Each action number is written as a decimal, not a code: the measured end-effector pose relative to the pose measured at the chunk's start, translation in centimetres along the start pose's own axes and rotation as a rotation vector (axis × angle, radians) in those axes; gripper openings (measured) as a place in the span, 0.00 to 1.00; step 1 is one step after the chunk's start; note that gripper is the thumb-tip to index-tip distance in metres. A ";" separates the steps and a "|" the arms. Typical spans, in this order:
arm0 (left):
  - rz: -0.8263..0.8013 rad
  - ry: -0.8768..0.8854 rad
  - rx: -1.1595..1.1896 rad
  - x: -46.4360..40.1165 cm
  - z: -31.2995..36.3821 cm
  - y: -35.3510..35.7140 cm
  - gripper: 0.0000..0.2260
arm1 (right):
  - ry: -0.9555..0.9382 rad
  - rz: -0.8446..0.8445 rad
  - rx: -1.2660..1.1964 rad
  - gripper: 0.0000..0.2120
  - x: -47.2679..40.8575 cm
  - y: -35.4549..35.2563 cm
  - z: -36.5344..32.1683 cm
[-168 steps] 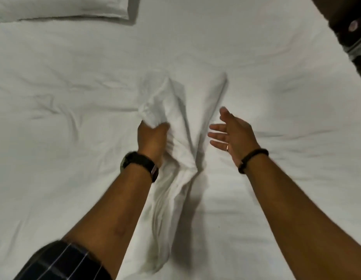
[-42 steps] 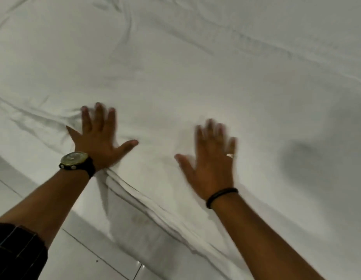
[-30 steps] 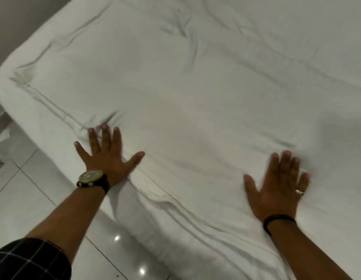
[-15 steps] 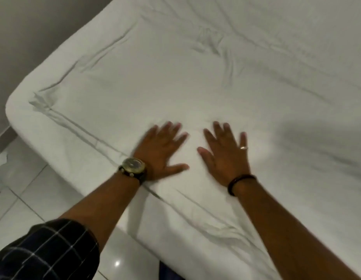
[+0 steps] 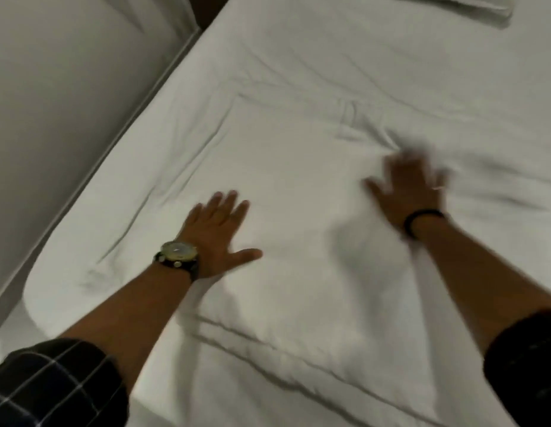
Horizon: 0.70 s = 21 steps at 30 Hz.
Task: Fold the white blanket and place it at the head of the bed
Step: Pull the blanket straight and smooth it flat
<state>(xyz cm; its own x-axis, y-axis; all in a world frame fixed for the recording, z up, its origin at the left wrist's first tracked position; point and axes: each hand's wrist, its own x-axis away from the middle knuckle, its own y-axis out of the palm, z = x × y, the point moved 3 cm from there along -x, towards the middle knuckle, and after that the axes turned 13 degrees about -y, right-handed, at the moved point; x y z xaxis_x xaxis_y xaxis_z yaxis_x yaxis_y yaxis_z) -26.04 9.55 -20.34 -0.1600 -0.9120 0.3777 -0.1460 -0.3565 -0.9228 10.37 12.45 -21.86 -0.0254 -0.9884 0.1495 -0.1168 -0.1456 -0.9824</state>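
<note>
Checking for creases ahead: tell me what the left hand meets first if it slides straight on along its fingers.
Probably the diagonal crease in the white blanket, up and left of the left hand. Nothing else shows in that line before the bed's edge; depth is uncertain.

- I have a single view, from the head camera, looking forward and steeply down over the bed [image 5: 298, 72].
- It stands at the bed's near edge, close enough that both forearms fill the lower frame.
- It faces along the bed toward the pillow [image 5: 471, 7] at the far right corner.
- The wall [image 5: 61, 87] runs left of the bed.
</note>
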 end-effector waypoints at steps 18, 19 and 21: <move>0.232 0.127 0.076 -18.5 -0.9 -5.5 0.52 | 0.472 0.135 -0.064 0.44 -8.0 0.1 0.1; 0.230 0.130 0.094 -18.5 -0.7 -5.5 0.51 | 0.461 0.153 -0.074 0.45 -7.8 0.3 -0.3; 0.234 0.139 0.103 -18.4 -0.6 -5.5 0.51 | 0.480 0.161 -0.061 0.46 -7.7 0.5 -0.1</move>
<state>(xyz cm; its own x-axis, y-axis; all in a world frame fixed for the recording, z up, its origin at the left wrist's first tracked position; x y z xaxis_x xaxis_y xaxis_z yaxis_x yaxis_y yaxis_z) -22.88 28.39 -22.16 -0.3114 -0.9378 0.1534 0.0100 -0.1646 -0.9863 10.41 19.99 -23.49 -0.4992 -0.8653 0.0451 -0.1309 0.0239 -0.9911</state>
